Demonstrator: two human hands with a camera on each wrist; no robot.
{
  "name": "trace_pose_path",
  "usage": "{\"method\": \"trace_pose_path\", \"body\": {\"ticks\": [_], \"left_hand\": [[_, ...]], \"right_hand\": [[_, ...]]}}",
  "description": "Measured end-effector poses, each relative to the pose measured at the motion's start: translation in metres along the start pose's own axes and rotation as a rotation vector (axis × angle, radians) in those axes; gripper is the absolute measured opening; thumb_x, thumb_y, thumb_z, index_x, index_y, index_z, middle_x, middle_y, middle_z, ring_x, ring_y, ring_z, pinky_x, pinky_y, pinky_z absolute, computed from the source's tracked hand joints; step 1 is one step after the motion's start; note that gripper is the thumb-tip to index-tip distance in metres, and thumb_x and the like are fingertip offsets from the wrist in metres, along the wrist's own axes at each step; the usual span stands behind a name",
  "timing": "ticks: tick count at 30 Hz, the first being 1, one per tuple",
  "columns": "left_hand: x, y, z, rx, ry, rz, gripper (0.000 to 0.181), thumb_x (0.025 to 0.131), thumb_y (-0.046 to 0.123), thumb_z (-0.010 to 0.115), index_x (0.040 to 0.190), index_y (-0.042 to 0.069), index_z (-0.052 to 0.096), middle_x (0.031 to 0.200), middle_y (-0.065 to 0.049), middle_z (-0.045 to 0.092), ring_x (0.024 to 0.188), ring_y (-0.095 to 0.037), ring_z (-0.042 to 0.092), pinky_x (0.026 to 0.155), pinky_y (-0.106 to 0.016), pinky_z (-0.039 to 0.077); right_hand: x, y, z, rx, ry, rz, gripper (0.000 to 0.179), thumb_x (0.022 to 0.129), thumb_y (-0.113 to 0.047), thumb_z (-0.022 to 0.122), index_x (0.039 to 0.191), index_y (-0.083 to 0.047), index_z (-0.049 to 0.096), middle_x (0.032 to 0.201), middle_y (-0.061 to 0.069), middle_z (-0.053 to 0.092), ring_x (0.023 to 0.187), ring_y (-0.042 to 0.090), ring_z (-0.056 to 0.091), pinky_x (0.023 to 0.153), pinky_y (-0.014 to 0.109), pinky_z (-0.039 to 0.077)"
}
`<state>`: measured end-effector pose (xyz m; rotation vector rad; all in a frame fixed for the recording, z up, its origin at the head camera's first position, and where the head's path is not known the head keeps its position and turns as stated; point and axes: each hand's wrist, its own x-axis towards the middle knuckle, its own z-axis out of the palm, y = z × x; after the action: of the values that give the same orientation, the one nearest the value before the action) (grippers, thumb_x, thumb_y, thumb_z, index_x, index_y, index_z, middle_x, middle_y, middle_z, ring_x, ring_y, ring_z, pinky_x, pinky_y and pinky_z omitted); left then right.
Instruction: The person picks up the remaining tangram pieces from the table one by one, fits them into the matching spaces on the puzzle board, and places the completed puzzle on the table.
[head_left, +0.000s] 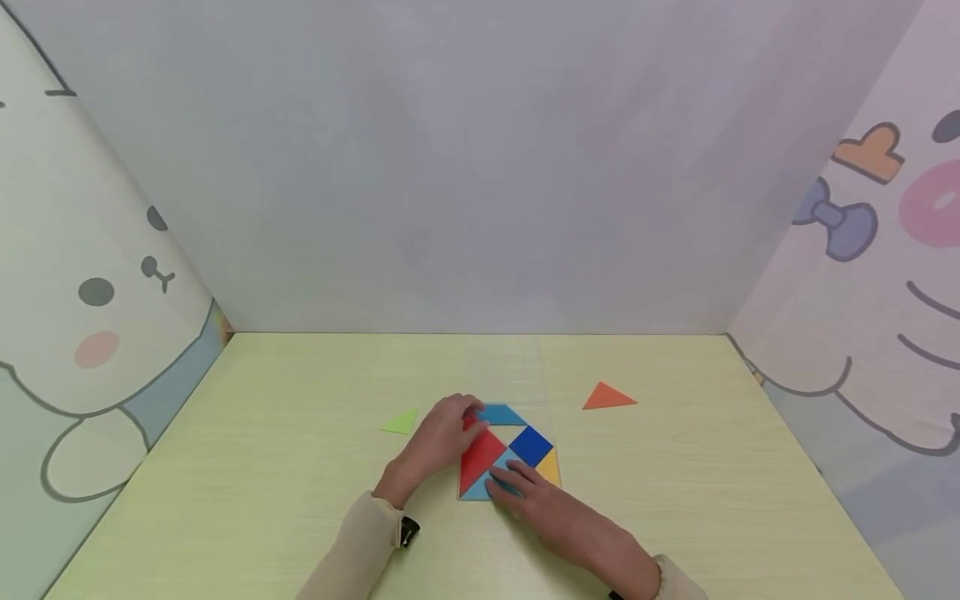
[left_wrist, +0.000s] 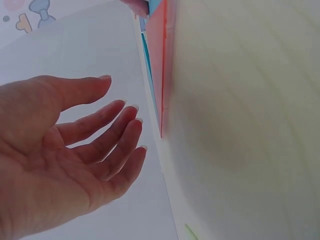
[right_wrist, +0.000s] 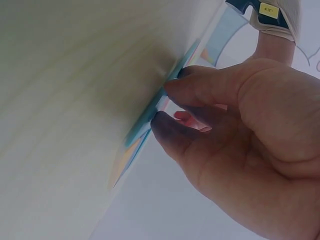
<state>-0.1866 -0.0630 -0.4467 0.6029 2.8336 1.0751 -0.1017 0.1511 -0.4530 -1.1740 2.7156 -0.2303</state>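
Flat tangram pieces lie together in a square in the head view. A red triangle (head_left: 482,461) fills the left side, partly under my left hand (head_left: 441,432). That hand hovers with loosely bent fingers and nothing in it; in the left wrist view its fingertips are apart from the red piece (left_wrist: 158,60). My right hand (head_left: 546,510) rests its fingertips on a light blue triangle (head_left: 474,490) at the near edge, covering part of it. The right wrist view shows thumb and finger against that light blue piece (right_wrist: 145,120). A dark blue square (head_left: 531,446) sits beyond the right fingers.
A blue piece (head_left: 501,413) lies along the far edge, above a pale gap (head_left: 507,433). Yellow (head_left: 551,468) shows at the right. Loose on the table (head_left: 300,467) are a green triangle (head_left: 403,422) at left and an orange triangle (head_left: 608,397) at right. A grey wall (head_left: 480,208) stands behind.
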Motion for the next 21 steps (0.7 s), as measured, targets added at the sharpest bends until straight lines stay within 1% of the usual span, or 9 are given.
{"method": "trace_pose_path", "body": {"ticks": [5,10,17,21], "left_hand": [[-0.002,-0.005,-0.002,-0.019,0.019,-0.001,0.027,0.098,0.014,0.071,0.121,0.0,0.068,0.107,-0.008,0.066,0.097,-0.022,0.06,0.084,-0.039,0.056],[-0.006,-0.009,-0.006,-0.028,0.042,-0.022,0.027,0.097,0.013,0.072,0.121,0.0,0.067,0.107,-0.01,0.066,0.1,-0.026,0.061,0.085,-0.041,0.056],[-0.008,-0.017,-0.011,-0.002,0.078,-0.061,0.03,0.092,0.011,0.078,0.118,0.002,0.068,0.103,-0.008,0.065,0.097,-0.024,0.062,0.083,-0.04,0.056],[-0.01,-0.02,-0.013,0.014,0.091,-0.079,0.031,0.091,0.01,0.078,0.118,0.002,0.067,0.104,-0.01,0.065,0.097,-0.025,0.062,0.084,-0.04,0.057]], "right_hand": [[0.001,0.0,0.001,-0.004,0.0,0.008,0.06,0.097,0.006,0.063,0.152,-0.014,0.052,0.156,0.005,0.048,0.145,0.034,0.041,0.101,0.036,0.053],[0.001,-0.001,0.0,-0.007,0.002,0.013,0.062,0.095,0.005,0.066,0.152,-0.015,0.052,0.156,0.004,0.048,0.145,0.034,0.041,0.099,0.036,0.054],[0.001,-0.001,-0.001,0.002,0.008,0.016,0.06,0.096,0.004,0.066,0.151,-0.015,0.053,0.155,0.004,0.049,0.144,0.033,0.042,0.098,0.036,0.055],[0.002,-0.001,0.0,-0.001,0.014,0.013,0.061,0.095,0.004,0.066,0.151,-0.015,0.053,0.155,0.004,0.049,0.143,0.033,0.042,0.098,0.036,0.055]]}}
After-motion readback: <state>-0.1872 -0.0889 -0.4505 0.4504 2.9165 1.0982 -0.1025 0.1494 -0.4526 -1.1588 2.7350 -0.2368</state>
